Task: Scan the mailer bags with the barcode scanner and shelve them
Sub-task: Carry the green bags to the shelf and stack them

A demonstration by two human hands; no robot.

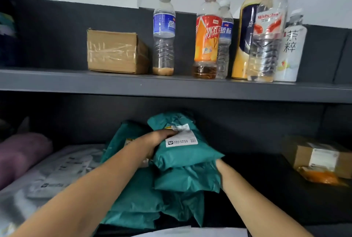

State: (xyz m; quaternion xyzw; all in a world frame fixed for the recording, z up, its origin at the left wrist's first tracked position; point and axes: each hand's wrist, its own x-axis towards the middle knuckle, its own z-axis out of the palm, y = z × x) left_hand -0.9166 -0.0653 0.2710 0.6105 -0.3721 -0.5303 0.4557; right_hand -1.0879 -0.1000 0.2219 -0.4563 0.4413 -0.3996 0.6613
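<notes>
A teal mailer bag (182, 153) with a white label lies on top of a pile of several teal mailer bags (144, 204) on the lower shelf (266, 195). My left hand (158, 139) grips its upper left side, thumb by the label. My right hand (219, 164) reaches under the bag's right corner; its fingers are hidden behind the teal plastic. No barcode scanner is in view.
Grey-white mailers (53, 175) and a purple bundle (21, 153) lie at the left of the lower shelf, a taped carton (320, 156) at the right. The upper shelf (171, 86) carries a cardboard box (116, 52) and several plastic bottles (207, 35).
</notes>
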